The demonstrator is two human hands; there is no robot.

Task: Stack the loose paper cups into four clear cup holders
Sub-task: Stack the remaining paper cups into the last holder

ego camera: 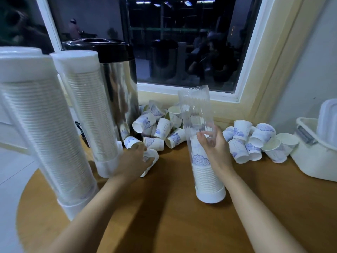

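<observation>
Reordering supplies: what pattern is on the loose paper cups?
The loose paper cups are white with a bluish-purple ornamental print, clearest in the head view.

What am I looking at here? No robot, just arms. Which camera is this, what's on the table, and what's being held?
There is no machine. A person works with bare hands, and the single picture comes from a wide-angle camera worn on their head, looking forward and down. That is why both forearms enter from the bottom edge.

The left hand grips a tilted paper cup down at the wooden table. The right hand holds an upright clear holder, open at the top and partly filled with stacked cups.

A full holder and a second full holder, both with white caps, stand at the left, with a metal urn behind. Loose cups lie in a heap by the urn and another heap further right, beside a white bin.
</observation>
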